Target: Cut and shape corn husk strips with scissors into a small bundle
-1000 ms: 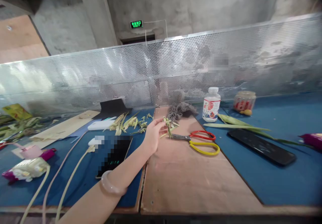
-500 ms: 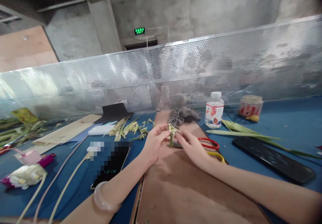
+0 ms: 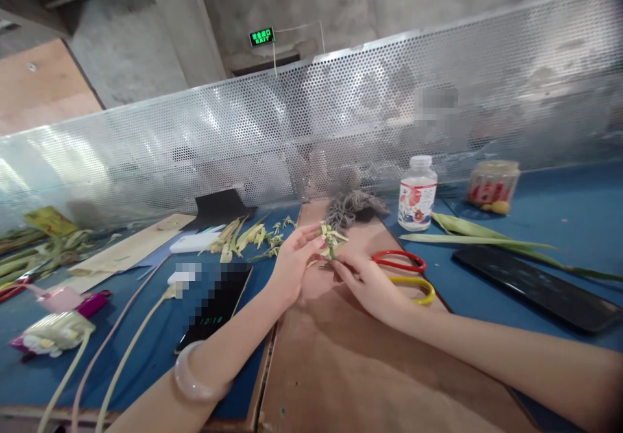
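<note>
A small flower-like bundle of pale green leaf strips [image 3: 331,235] is pinched above the wooden board by my left hand [image 3: 291,267], its fingers closed at the left side of the bundle. My right hand [image 3: 370,282] has its thumb and fingertips together at the short green stem below. Whether both hands grip equally firmly is hard to see. Beside my right hand lie scissors with a red loop [image 3: 399,261] and a yellow loop [image 3: 422,290]; their blades are mostly hidden. Behind the bundle sits a heap of grey yarn-like strands [image 3: 355,210].
Loose leaf pieces [image 3: 250,238] and a lit phone [image 3: 214,313] lie left on the blue tabletop, with cables [image 3: 131,345]. At right are a white-capped bottle [image 3: 417,193], a jar [image 3: 494,186], long leaves [image 3: 487,240] and a dark phone [image 3: 535,287]. A perforated metal screen [image 3: 233,134] stands behind.
My right hand has shifted down from beside the flower-like top to the stem, and the bundle has tilted. The red and yellow loops show more fully. The camera view has shifted slightly.
</note>
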Available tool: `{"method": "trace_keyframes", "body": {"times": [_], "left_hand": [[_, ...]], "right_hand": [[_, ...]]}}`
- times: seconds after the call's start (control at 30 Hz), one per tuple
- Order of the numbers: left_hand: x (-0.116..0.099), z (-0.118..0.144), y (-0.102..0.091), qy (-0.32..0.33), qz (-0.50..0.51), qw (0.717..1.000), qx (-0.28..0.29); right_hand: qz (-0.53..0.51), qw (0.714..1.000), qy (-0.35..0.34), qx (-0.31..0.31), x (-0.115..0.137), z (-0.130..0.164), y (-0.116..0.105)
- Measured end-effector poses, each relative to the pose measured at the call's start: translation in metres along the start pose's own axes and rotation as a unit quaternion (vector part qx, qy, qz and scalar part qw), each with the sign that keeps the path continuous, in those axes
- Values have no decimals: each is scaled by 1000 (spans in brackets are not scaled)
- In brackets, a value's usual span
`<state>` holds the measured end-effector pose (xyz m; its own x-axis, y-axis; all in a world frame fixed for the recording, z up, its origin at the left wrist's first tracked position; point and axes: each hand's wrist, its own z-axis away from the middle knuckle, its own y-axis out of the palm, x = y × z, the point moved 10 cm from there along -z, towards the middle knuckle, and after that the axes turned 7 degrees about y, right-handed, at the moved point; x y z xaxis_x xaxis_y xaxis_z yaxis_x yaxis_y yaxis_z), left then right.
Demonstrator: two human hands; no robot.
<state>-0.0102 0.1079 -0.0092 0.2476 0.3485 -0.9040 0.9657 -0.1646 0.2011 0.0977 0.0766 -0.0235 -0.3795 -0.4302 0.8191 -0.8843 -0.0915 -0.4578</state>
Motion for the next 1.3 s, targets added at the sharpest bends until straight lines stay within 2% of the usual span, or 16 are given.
{"method": "trace_keyframes", "body": {"times": [0.17, 0.23, 0.47, 0.73, 1.03, 1.3], "left_hand": [[11, 4, 21, -63, 36, 993, 90], [12, 5, 23, -66, 32, 992, 102], [10, 0, 11, -39, 31, 997, 56], [8, 4, 14, -48, 28, 997, 54], [12, -1, 8, -50, 29, 998, 38], [6, -2, 8, -40, 38, 998, 23]], "right_hand": [[-20, 1000, 12, -7, 0, 1, -4], [-29, 999, 13, 4, -1, 1, -1], [-40, 999, 21, 21, -4, 2, 6], [-57, 998, 31, 9, -6, 2, 2], [-88, 995, 46, 18, -11, 0, 2], [-102, 993, 63, 15, -11, 1, 1]]}}
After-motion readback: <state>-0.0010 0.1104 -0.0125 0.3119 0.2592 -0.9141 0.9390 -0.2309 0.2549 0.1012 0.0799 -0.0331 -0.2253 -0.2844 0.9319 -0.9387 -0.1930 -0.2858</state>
